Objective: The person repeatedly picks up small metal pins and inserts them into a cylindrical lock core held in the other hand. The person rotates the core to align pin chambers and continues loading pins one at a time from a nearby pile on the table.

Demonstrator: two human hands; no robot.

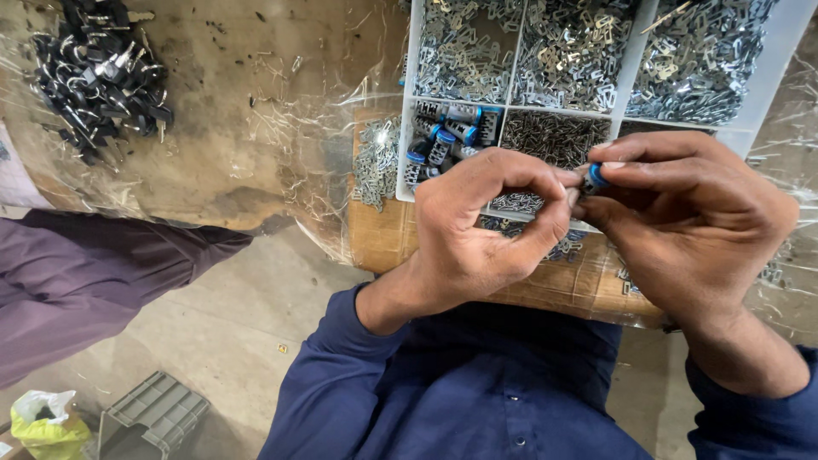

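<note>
My left hand (490, 226) and my right hand (690, 217) meet in front of a white compartment tray (407, 111). Between their fingertips is a small grey cylinder with a blue ring (594, 178). My right hand's thumb and forefinger pinch this piece. My left hand's fingers curl against its other end; what they hold is hidden. One tray compartment holds several similar blue-ringed cylinders (447, 136). Other compartments are full of small shiny metal clips (571, 51).
A pile of dark metal parts with silver tips (98, 77) lies at the far left on the plastic-covered table (256, 128). Loose clips (375, 162) lie beside the tray. Another person's purple-clad leg (77, 273) is at left. On the floor are a grey crate (153, 417) and a yellow bag (47, 426).
</note>
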